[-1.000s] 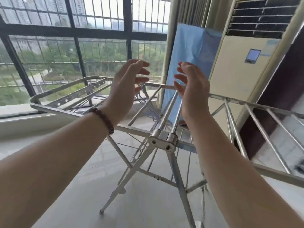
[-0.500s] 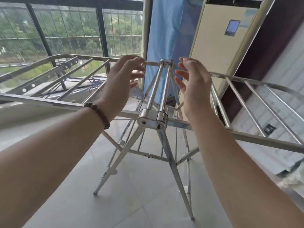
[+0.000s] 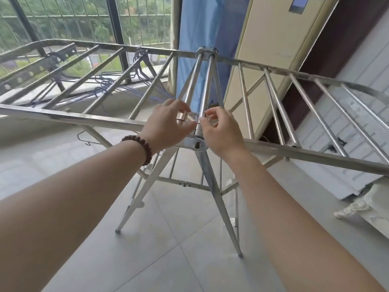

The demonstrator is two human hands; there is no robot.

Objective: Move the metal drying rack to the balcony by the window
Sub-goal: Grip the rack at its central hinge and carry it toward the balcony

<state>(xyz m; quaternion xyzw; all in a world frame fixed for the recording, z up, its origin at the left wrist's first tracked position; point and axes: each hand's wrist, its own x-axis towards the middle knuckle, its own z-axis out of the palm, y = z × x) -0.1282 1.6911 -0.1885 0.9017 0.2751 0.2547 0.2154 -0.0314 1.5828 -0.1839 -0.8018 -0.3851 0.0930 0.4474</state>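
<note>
The metal drying rack (image 3: 273, 148) stands unfolded on the tiled floor just in front of me, its two wings spread left and right, close to the barred window (image 3: 63, 22). My left hand (image 3: 166, 125), with a bead bracelet on the wrist, curls around the left of the rack's two central bars near the front hinge. My right hand (image 3: 221, 129) pinches the right central bar beside it, thumb and index finger on the tube. Both hands sit side by side, almost touching.
Blue wire hangers (image 3: 109, 83) lie under the left wing by the window ledge. A blue sheet (image 3: 202, 28) and a tall cream air conditioner (image 3: 263, 49) stand behind the rack. A white fringed cloth (image 3: 362, 203) lies on the floor at right, by the wall.
Both hands dropped from open in the air above the rack onto its two central bars and closed on them. My view tilted down and nearer to the rack.
</note>
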